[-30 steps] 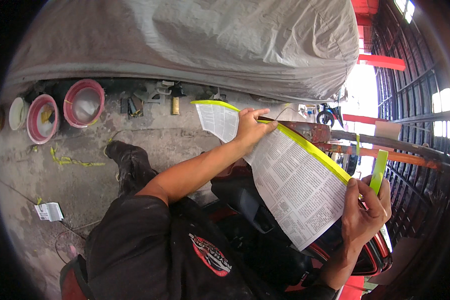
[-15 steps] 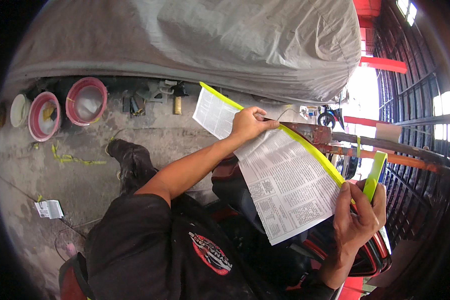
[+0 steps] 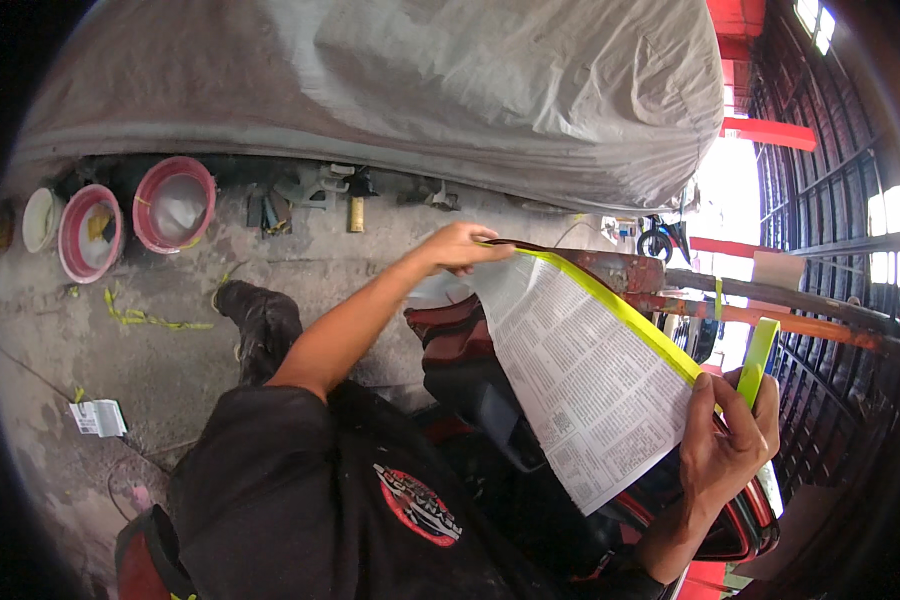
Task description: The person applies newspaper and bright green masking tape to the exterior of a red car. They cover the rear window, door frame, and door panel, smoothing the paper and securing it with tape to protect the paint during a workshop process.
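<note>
A sheet of newspaper (image 3: 590, 370) slants across in front of me, with a strip of yellow-green masking tape (image 3: 620, 312) along its upper edge. Pinched in my left hand (image 3: 460, 248) is the far left end of this taped edge. My right hand (image 3: 725, 435) grips the lower right end between thumb and fingers. A roll of the same tape (image 3: 760, 355) sits in that hand too, seen edge-on beside the fingers. Under the paper are dark red and black glossy parts (image 3: 460, 345), mostly covered.
A grey cover (image 3: 370, 80) drapes over a large shape beyond. Two pink basins (image 3: 138, 205) and a pale bucket (image 3: 40, 220) stand on the floor at left. Tape scraps (image 3: 150, 318) lie nearby. Worn metal bars (image 3: 790, 290) run to the right, near a dark grille.
My left hand has moved left and slightly up to the end of the taped edge. The paper that stuck out beyond it no longer does. My right hand has shifted slightly right.
</note>
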`<action>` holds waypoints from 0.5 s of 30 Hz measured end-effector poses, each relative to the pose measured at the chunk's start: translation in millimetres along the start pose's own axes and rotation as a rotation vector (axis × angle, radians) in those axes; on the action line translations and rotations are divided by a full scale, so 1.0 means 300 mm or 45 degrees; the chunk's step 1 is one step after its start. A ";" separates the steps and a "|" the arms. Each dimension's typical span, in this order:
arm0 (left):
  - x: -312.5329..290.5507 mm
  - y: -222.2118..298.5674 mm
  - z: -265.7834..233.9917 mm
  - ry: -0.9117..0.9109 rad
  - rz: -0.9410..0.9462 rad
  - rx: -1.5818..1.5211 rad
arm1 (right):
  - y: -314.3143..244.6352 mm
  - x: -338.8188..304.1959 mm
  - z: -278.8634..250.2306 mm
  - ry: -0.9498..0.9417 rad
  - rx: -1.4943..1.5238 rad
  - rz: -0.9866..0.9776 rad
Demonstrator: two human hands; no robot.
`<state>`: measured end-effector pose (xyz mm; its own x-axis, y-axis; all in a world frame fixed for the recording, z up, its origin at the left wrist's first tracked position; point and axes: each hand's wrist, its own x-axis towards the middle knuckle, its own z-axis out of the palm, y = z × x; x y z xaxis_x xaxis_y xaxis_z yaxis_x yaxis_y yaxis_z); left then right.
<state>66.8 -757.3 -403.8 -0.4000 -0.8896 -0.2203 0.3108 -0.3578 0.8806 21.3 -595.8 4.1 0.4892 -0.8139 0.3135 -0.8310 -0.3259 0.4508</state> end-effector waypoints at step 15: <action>-0.070 0.319 0.187 -0.148 1.109 0.341 | 0.016 -0.034 -0.009 -0.014 -0.001 0.209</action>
<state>56.5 -756.9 -291.4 -0.2065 -0.7747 0.5976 0.3387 0.5164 0.7865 13.0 -587.6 5.3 0.3442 -0.8613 0.3738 -0.8994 -0.1881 0.3947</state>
